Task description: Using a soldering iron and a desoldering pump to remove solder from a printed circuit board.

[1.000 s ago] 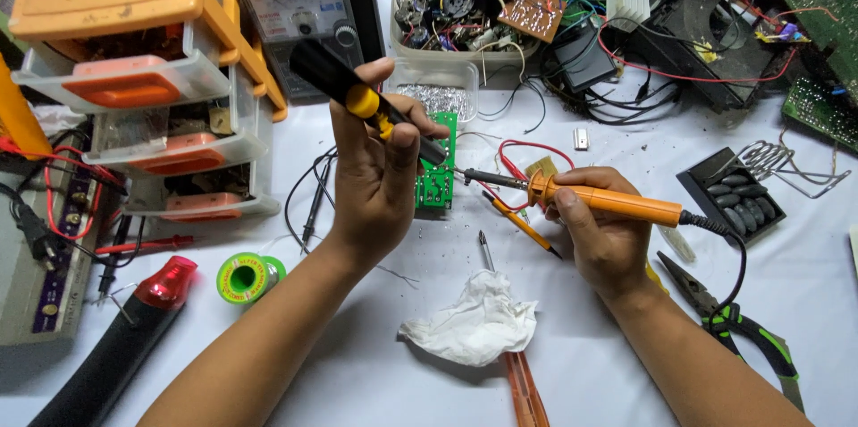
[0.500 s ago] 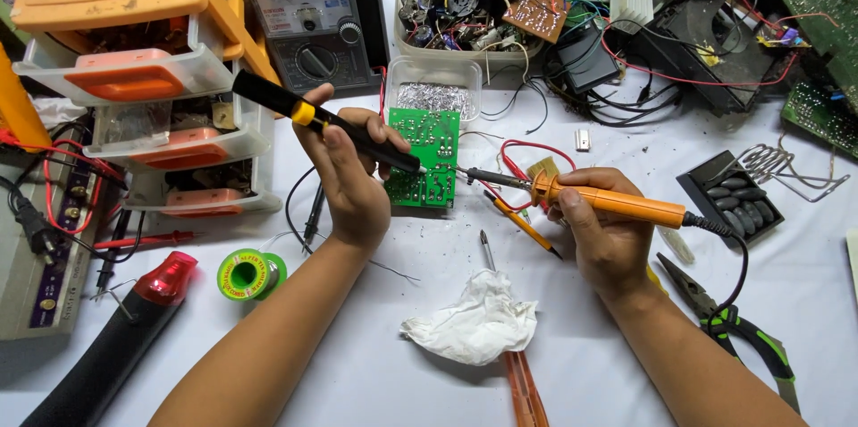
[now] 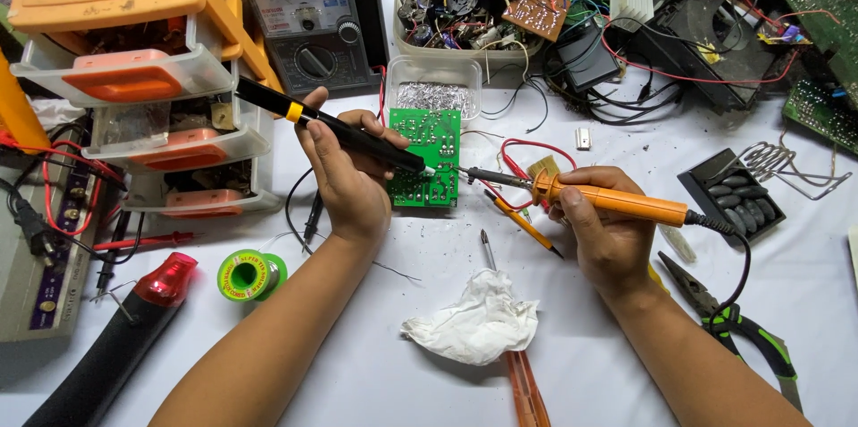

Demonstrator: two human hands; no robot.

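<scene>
My left hand [image 3: 347,178] grips a black pen-shaped tool with a yellow band [image 3: 332,127], its tip resting on a green circuit board [image 3: 427,159] that lies flat on the white table. My right hand [image 3: 601,228] holds an orange soldering iron [image 3: 617,202] with its metal tip [image 3: 474,175] touching the board's right edge. The two tool tips meet at about the same spot on the board.
Orange-and-clear drawer unit [image 3: 134,78] and an analog multimeter [image 3: 308,7] stand at back left. A crumpled tissue [image 3: 474,324], solder spool [image 3: 246,275], red-black tool [image 3: 134,320], pliers [image 3: 733,320], black remote [image 3: 733,194] and a bin of circuit parts [image 3: 474,7] surround the work area.
My left hand lowered and tilted the black tool from upright until its tip reached the board. The board now lies uncovered. The soldering iron barely moved.
</scene>
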